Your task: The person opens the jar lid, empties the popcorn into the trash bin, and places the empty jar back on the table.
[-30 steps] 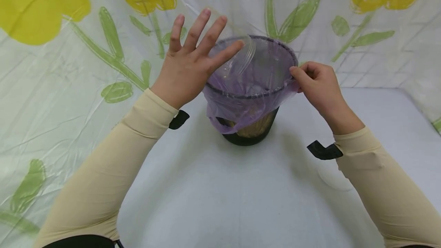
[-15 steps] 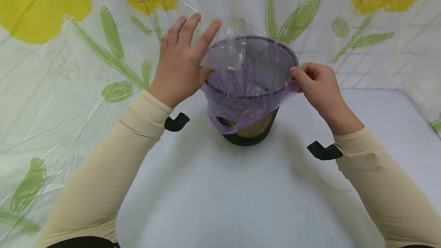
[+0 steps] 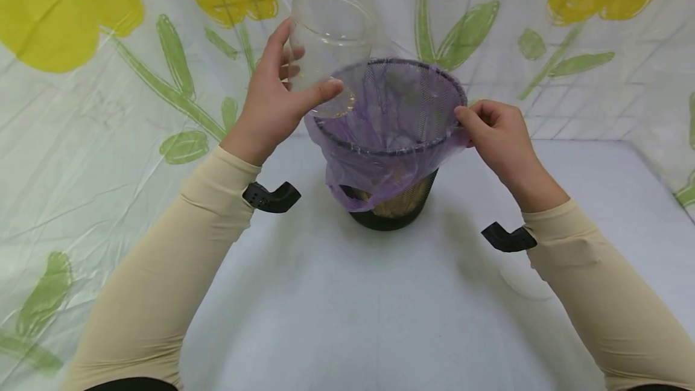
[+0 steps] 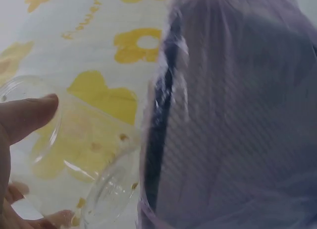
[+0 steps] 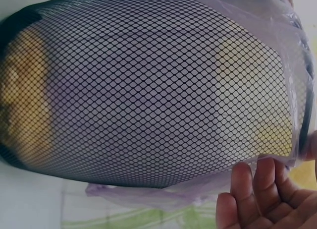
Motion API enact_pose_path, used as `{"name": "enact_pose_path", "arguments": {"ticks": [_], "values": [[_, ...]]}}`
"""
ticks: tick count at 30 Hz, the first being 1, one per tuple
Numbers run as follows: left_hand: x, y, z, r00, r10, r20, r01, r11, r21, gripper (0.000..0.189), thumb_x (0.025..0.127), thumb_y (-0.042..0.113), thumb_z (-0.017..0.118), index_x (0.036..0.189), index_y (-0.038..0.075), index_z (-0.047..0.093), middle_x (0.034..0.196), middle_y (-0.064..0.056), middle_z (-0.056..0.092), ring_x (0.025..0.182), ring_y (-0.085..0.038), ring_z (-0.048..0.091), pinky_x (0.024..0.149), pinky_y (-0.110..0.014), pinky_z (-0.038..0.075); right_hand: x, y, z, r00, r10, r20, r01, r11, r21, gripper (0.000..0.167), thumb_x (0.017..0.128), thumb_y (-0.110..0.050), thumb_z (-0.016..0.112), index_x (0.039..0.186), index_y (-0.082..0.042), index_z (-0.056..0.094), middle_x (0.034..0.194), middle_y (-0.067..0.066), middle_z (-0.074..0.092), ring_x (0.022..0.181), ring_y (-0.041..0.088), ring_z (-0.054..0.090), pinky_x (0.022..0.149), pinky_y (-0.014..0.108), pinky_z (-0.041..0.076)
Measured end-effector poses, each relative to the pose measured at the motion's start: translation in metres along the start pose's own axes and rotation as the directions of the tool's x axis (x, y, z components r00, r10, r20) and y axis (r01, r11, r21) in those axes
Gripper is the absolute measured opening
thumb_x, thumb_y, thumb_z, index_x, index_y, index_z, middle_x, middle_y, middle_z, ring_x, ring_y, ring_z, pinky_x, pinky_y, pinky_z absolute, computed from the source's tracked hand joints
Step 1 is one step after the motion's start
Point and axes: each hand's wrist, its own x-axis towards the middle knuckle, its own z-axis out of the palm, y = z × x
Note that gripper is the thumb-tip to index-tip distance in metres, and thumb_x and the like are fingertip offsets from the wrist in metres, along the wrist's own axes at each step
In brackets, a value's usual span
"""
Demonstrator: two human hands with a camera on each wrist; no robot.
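My left hand [image 3: 268, 98] grips a clear jar [image 3: 331, 41] above the bin's left rim, thumb on the near side and fingers behind it. Small yellowish-brown bits cling inside the jar, mostly near its lower end. Close by stands a black wire-mesh waste bin [image 3: 415, 198], lined with a thin purple bag [image 3: 374, 168] that is folded out over the rim. At the bin's right edge, my right hand [image 3: 502, 143] pinches the bag and rim between thumb and fingers. In the right wrist view, yellowish-brown contents [image 5: 25, 95] show through the mesh at the bin's bottom.
A white table [image 3: 358, 306] carries the bin. Behind and to the left hangs a translucent sheet [image 3: 179, 210] printed with yellow flowers and green leaves. A faint round outline [image 3: 523, 279] shows on the table near the right forearm.
My left hand has turned and drawn back left, bringing the jar from tipped over the bin's mouth to more upright and higher. The right hand keeps its pinch at the rim.
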Motion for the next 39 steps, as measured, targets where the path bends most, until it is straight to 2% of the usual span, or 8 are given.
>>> {"name": "enact_pose_path", "arguments": {"ticks": [2,4,10,14,24,32,35,39], "values": [[-0.002,0.001,-0.001,0.998,-0.06,0.003,0.06,0.996,-0.068,0.102,0.088,0.034,0.084,0.168,0.033,0.02,0.161,-0.002,0.042,0.142,-0.022,0.041,0.113,-0.04,0.041,0.0,0.0,0.0,1.0,0.0,0.001,0.0,1.0,-0.003,0.03,0.104,-0.033,0.065,0.084,-0.011,0.07,0.073,-0.01,0.062,0.069,0.011,0.061,0.065,0.021,0.052],[-0.004,0.002,-0.001,0.996,-0.092,0.004,0.092,0.99,-0.103,0.103,0.088,0.035,0.083,0.168,0.033,0.019,0.159,-0.002,0.043,0.141,-0.023,0.042,0.111,-0.041,0.043,0.0,0.0,0.0,1.0,0.0,0.002,0.0,1.0,-0.005,0.03,0.104,-0.034,0.065,0.085,-0.011,0.07,0.073,-0.01,0.062,0.07,0.012,0.061,0.066,0.022,0.052],[-0.009,0.003,-0.001,0.995,-0.103,0.003,0.103,0.985,-0.141,0.1,0.088,0.036,0.083,0.167,0.035,0.02,0.157,-0.002,0.044,0.14,-0.023,0.043,0.11,-0.044,0.045,0.0,-0.001,0.001,1.0,0.003,0.004,-0.003,1.0,0.004,0.031,0.104,-0.034,0.065,0.084,-0.011,0.07,0.073,-0.01,0.062,0.069,0.011,0.061,0.066,0.022,0.053],[-0.013,0.003,-0.001,0.994,-0.107,0.027,0.11,0.981,-0.159,0.101,0.089,0.037,0.083,0.167,0.035,0.019,0.157,-0.003,0.045,0.14,-0.024,0.044,0.11,-0.047,0.045,0.0,-0.001,0.003,1.0,0.001,0.007,-0.001,1.0,0.014,0.031,0.104,-0.034,0.065,0.084,-0.011,0.07,0.072,-0.01,0.062,0.069,0.012,0.06,0.066,0.023,0.053],[-0.022,0.01,0.007,0.99,-0.073,0.117,0.108,0.938,-0.329,0.097,0.09,0.027,0.082,0.166,0.027,0.022,0.155,-0.01,0.048,0.136,-0.024,0.055,0.116,-0.046,0.043,-0.003,-0.001,0.002,1.0,-0.004,-0.015,0.004,1.0,0.008,0.031,0.104,-0.034,0.065,0.083,-0.012,0.07,0.071,-0.01,0.061,0.069,0.011,0.061,0.066,0.022,0.053],[-0.035,0.018,0.011,0.992,-0.018,0.126,0.068,0.91,-0.409,0.083,0.087,0.022,0.083,0.157,0.026,0.037,0.152,-0.014,0.052,0.133,-0.029,0.059,0.113,-0.047,0.047,-0.003,0.001,0.001,1.0,0.01,-0.018,-0.009,0.999,0.033,0.03,0.104,-0.034,0.065,0.083,-0.014,0.071,0.071,-0.009,0.061,0.069,0.012,0.062,0.066,0.022,0.055],[-0.041,0.021,0.012,0.991,-0.01,0.131,0.066,0.9,-0.432,0.082,0.087,0.021,0.083,0.156,0.027,0.039,0.15,-0.014,0.052,0.131,-0.03,0.059,0.11,-0.048,0.049,-0.002,0.002,0.001,1.0,0.024,-0.013,-0.024,0.998,0.05,0.03,0.104,-0.034,0.065,0.083,-0.014,0.071,0.071,-0.008,0.062,0.068,0.011,0.062,0.065,0.022,0.055],[-0.049,0.025,0.014,0.99,0.005,0.144,0.059,0.898,-0.436,0.082,0.086,0.023,0.084,0.155,0.027,0.04,0.15,-0.011,0.054,0.132,-0.029,0.058,0.108,-0.047,0.051,-0.001,0.002,0.002,0.999,0.039,-0.004,-0.039,0.997,0.06,0.03,0.104,-0.034,0.066,0.083,-0.013,0.072,0.071,-0.008,0.063,0.066,0.01,0.062,0.064,0.021,0.056]]}}
